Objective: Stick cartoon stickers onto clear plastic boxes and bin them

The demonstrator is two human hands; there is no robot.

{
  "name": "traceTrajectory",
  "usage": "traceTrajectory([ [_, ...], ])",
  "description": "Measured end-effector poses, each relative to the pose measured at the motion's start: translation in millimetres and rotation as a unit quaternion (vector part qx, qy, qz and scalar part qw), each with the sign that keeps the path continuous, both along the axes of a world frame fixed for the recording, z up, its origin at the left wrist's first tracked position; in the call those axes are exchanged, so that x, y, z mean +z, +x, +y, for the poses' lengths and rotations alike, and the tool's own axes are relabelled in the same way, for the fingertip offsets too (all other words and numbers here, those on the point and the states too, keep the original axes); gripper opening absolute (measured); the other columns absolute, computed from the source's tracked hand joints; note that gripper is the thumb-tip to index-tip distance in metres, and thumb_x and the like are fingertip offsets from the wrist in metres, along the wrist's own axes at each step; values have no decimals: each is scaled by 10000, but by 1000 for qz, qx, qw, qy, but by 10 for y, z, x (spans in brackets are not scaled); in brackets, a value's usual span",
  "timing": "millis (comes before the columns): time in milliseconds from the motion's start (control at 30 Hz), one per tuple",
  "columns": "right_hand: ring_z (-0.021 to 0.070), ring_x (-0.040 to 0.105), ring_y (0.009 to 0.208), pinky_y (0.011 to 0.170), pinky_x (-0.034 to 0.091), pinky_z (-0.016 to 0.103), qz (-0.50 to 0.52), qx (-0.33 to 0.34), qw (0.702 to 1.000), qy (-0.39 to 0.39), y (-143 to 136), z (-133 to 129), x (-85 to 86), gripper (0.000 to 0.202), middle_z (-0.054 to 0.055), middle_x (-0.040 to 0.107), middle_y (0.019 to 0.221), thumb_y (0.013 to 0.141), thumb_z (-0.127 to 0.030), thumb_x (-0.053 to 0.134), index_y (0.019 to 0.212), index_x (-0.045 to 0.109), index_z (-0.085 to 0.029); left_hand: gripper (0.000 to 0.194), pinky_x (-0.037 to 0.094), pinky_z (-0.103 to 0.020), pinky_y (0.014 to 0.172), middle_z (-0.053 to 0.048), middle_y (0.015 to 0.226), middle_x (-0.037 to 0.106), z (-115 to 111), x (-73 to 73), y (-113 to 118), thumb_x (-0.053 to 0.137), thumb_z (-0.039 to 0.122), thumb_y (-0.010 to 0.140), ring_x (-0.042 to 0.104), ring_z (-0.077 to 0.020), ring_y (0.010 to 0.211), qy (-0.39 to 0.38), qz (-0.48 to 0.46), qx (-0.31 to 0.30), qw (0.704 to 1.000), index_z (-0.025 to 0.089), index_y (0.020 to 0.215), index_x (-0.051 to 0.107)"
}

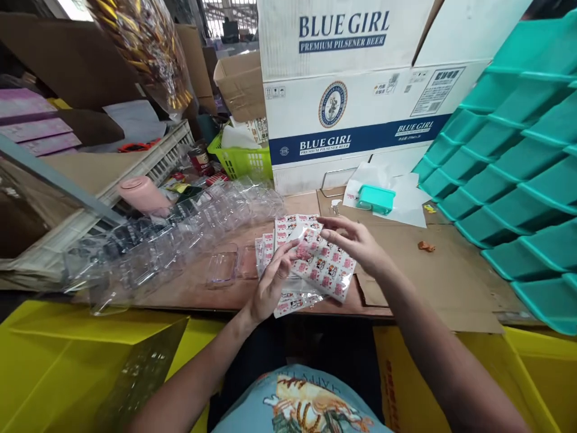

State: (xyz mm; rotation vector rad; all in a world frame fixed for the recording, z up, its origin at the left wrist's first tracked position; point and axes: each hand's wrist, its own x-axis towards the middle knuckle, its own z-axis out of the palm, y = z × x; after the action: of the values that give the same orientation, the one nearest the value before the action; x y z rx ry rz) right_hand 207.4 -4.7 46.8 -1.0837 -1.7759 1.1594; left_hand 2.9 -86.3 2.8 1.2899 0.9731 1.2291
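Sheets of pink and red cartoon stickers [331,264] lie stacked and fanned out on the table in front of me. My left hand [269,282] is over the left side of the top sheet, fingers extended toward its middle. My right hand [354,240] is at the upper right of that sheet, thumb and forefinger apart. Glare lies on the sheet between my fingertips, so I cannot make out whether a small clear piece is there. Left of the sheets rests a clear plastic case [222,267].
A long row of nested clear plastic cases [180,240] spans the left. Stacked teal trays [518,162] rise on the right. A small teal box [376,198] sits on white paper behind my right hand. A white beer carton [360,72] stands at the back; yellow bins [67,361] flank me.
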Motion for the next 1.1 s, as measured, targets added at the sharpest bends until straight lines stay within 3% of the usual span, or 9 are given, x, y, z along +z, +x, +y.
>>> traceTrajectory([
  [100,235,635,929,830,520,399,-3,89,996,-16,2,112,57,353,83,692,981,746,-490,785,951,779,-203,518,176,-465,1226,-92,1565,360,-102,51,-65,401,573,958,260,-316,1477,99,146,-30,984,207,1203,675],
  [233,205,583,843,752,498,370,46,-28,990,132,-16,41,23,111,45,626,809,745,-349,821,745,778,-246,573,252,-457,1200,-121,1558,358,-185,84,-229,534,498,926,317,-316,1450,143,254,26,956,235,1433,493],
  [367,195,577,956,802,498,354,176,-124,970,116,0,-117,-21,149,69,641,959,848,-249,732,980,791,-286,789,193,-504,1200,-162,1554,351,-122,2,-602,709,440,817,282,-356,1455,171,409,146,884,230,1502,378],
  [533,170,589,947,864,537,359,177,-16,984,-15,-234,-284,-209,618,35,609,1057,863,-328,707,1439,484,-357,1024,-8,-618,1182,-204,1572,318,289,-175,-1008,863,371,628,161,-436,1486,160,505,4,848,195,1503,363],
  [700,189,611,1002,882,536,383,184,12,981,-57,-416,-211,-349,914,85,617,1174,798,-355,776,1550,255,-342,988,77,-573,1214,-149,1466,475,501,129,-1034,889,380,590,351,-377,1422,184,394,-80,897,259,1466,448],
  [867,234,679,913,800,564,439,205,171,940,-214,-445,-79,-299,1149,129,692,1110,712,-412,835,1580,91,-297,970,274,-507,1191,-102,1452,527,407,531,-863,922,292,550,392,-328,1417,187,263,-237,917,320,1426,505],
  [933,219,682,851,792,567,430,225,126,948,-186,-456,-80,-313,1087,101,712,1025,752,-410,802,1578,107,-282,846,284,-498,1190,-92,1413,565,343,473,-787,919,271,558,435,-315,1388,145,210,-159,954,305,1341,599],
  [1033,212,664,938,866,555,421,273,-45,958,-70,-469,-126,-391,1038,94,689,1077,787,-374,772,1571,95,-304,404,376,-504,1132,-104,1178,697,185,192,-587,832,356,709,602,-288,1201,1,51,48,998,211,1076,741],
  [1100,213,651,999,920,535,426,286,-101,952,-32,-487,-173,-458,1110,96,667,1126,767,-348,794,1568,27,-322,328,427,-498,1087,-127,1073,730,64,8,-383,732,438,812,652,-282,1118,-109,-93,39,989,155,978,753],
])
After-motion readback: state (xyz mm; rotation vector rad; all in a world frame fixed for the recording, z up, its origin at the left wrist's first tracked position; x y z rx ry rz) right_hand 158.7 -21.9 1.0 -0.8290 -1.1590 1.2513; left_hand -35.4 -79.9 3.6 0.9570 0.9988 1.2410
